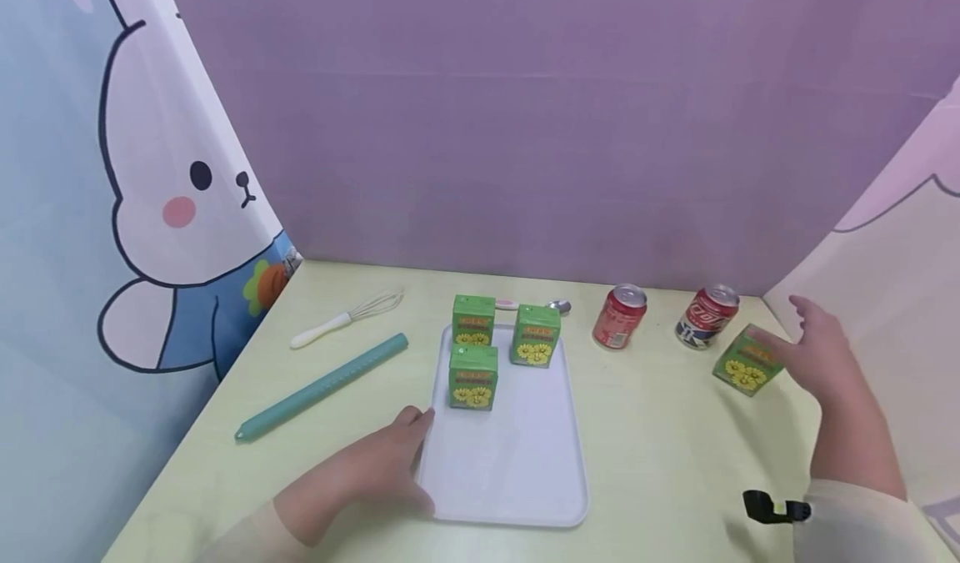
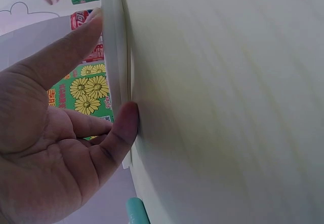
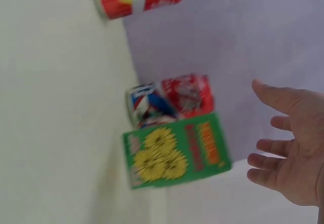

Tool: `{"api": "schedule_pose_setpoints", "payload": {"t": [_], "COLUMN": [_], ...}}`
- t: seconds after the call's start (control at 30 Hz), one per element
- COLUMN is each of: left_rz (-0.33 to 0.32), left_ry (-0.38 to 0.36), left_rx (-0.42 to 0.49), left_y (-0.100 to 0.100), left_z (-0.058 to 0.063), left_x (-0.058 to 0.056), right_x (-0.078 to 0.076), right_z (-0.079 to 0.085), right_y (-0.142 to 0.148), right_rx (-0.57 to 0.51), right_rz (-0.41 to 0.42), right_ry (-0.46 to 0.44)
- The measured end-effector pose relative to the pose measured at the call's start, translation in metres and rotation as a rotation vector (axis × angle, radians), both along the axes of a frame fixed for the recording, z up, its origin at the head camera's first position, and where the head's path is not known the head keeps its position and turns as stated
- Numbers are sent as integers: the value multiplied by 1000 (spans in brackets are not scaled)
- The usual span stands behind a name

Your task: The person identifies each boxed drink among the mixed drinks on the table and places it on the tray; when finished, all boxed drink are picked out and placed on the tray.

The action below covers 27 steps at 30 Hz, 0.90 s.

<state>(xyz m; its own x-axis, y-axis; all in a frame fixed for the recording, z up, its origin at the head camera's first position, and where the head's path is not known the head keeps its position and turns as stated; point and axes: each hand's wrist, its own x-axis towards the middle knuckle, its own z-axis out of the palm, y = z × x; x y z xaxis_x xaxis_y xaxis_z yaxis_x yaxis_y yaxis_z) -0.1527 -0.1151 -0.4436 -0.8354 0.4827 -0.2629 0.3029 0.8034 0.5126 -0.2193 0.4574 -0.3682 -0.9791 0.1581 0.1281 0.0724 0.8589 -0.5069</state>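
Note:
A white tray lies flat, with three green juice boxes standing at its far end: a front box, a back-left box and a right box. My left hand holds the tray's left edge; in the left wrist view, bent fingers and thumb lie against the rim. Over at the right, another green juice box stands on the table. My right hand is beside it, thumb overlapping the box in the head view. The right wrist view shows that hand spread, apart from the box.
Two red cans, one plain red and one with a blue-and-white pattern, stand right of the tray. A spoon lies behind the boxes. To the left are a whisk and a teal rod. A purple backdrop rises behind the table.

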Motion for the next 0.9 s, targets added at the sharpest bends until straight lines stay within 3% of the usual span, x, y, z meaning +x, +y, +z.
{"api": "schedule_pose_setpoints", "payload": {"t": [0.23, 0.43, 0.9], "left_rz": [-4, 3, 0], "left_ry": [0, -2, -9], "left_rx": [-2, -3, 0], "left_y": [0, -1, -1], "left_z": [-1, 0, -1], "left_x": [0, 0, 0], "right_x": [-2, -5, -2], "right_z": [-29, -42, -40], "right_y": [17, 22, 18], "right_rx": [-63, -76, -3], "right_rz": [5, 14, -45], "right_ry": [-116, -138, -123]}}
